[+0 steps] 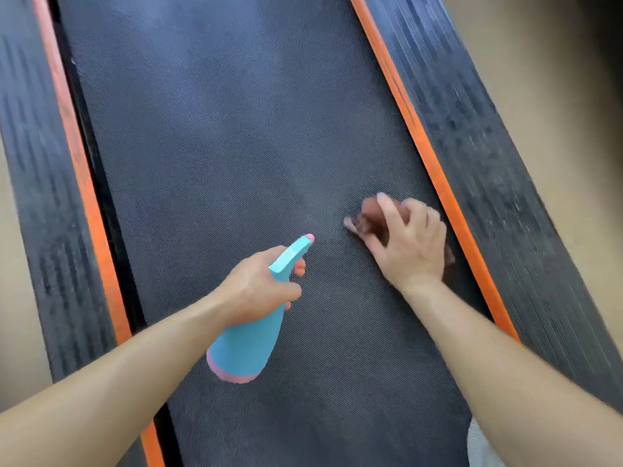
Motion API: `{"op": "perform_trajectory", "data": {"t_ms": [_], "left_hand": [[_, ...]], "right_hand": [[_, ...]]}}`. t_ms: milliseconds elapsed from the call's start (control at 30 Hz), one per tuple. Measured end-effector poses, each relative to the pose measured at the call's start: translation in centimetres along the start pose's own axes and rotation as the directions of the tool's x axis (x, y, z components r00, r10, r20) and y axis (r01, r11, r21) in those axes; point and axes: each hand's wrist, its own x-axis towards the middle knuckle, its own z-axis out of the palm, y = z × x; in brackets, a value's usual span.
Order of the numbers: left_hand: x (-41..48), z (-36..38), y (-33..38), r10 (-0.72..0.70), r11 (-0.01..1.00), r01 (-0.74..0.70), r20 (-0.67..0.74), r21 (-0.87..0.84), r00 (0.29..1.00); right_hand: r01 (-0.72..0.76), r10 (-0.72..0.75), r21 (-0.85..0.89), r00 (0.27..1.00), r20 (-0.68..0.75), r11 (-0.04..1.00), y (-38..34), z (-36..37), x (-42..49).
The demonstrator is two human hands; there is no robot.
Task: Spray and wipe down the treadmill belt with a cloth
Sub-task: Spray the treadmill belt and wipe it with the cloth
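Left hand (259,284): fingers wrapped around neck of blue spray bottle (251,335), held tilted above belt (236,129), pink nozzle aimed forward and to the right. Right hand (409,246): fingers curled onto brown cloth (372,219), pressing it flat against belt near right orange stripe (435,170). Cloth blurred. Black side rails (488,146) flanking belt.

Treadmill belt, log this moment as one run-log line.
stage: wiping | left hand: holds spray bottle above belt | right hand: presses cloth on belt near right orange strip
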Motion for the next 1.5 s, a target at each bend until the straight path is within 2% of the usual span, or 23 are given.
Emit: {"op": "perform_trajectory", "data": {"t_ms": [133,200,400,467,567,733,833,933,1033,1133,1233,1333,1433,1467,1500], "left_hand": [[-0.3,-1.2,-1.6,-0.039,0.976,0.020,-0.085,-0.215,0.996],[-0.2,-1.8,-2.0,-0.065,0.960,0.033,-0.109,-0.277,0.992],[0.4,-3.5,-0.1,-0.070,0.952,0.020,-0.154,-0.304,0.986],[0.6,-3.9,0.4,-0.072,0.942,0.006,-0.186,-0.336,0.980],[1.1,-4.2,0.4,-0.079,0.926,-0.004,-0.205,-0.377,0.976],[1.0,-3.9,-1.5,-0.121,0.928,0.044,-0.187,-0.370,0.975],[0.8,-4.0,-2.2,-0.137,0.927,0.058,-0.192,-0.370,0.972],[0.6,-4.2,-2.6,-0.143,0.918,0.051,-0.208,-0.393,0.968],[0.5,-4.5,-2.5,-0.132,0.919,0.036,-0.220,-0.393,0.967],[0.5,-4.8,-2.2,-0.121,0.919,0.026,-0.218,-0.393,0.968],[0.6,-5.0,-1.6,-0.101,0.913,0.001,-0.224,-0.409,0.969],[0.5,-5.5,-1.1,-0.083,0.910,-0.022,-0.236,-0.413,0.968],[0.5,-5.8,-1.0,-0.082,0.906,-0.035,-0.256,-0.421,0.963],[0.5,-5.9,-1.0,-0.083,0.904,-0.038,-0.262,-0.426,0.962],[0.5,-5.9,-1.2,-0.088,0.906,-0.033,-0.262,-0.423,0.961]], "right_hand": [[0.012,-0.010,-0.022,0.997,0.072,1.000,-3.7,2.0,10.8],[0.024,-0.020,-0.038,0.995,0.102,0.999,-4.5,2.3,11.7],[0.228,-0.235,0.057,0.958,0.165,0.972,-2.2,-0.4,-4.1],[0.296,-0.307,0.081,0.933,0.186,0.952,-1.6,-0.4,-4.6],[0.327,-0.333,0.064,0.933,0.134,0.943,-2.4,1.1,1.2],[0.194,-0.193,0.008,0.974,0.122,0.981,-7.3,4.0,13.4],[0.188,-0.186,-0.015,0.977,0.101,0.982,-8.1,4.6,15.4],[0.262,-0.261,-0.008,0.962,0.076,0.965,-8.1,4.5,15.7],[0.285,-0.288,0.036,0.950,0.124,0.958,-9.1,3.9,17.5],[0.289,-0.292,0.038,0.948,0.128,0.956,-9.3,3.5,16.1],[0.310,-0.323,0.112,0.938,0.124,0.944,-9.3,2.8,9.0],[0.461,-0.483,0.155,0.859,0.166,0.874,-8.8,1.8,1.3],[0.580,-0.601,0.162,0.788,0.137,0.798,-8.2,2.4,1.4],[0.568,-0.583,0.137,0.803,0.121,0.811,-8.7,3.1,3.2],[0.511,-0.521,0.112,0.849,0.092,0.852,-9.6,3.7,5.6]]}}
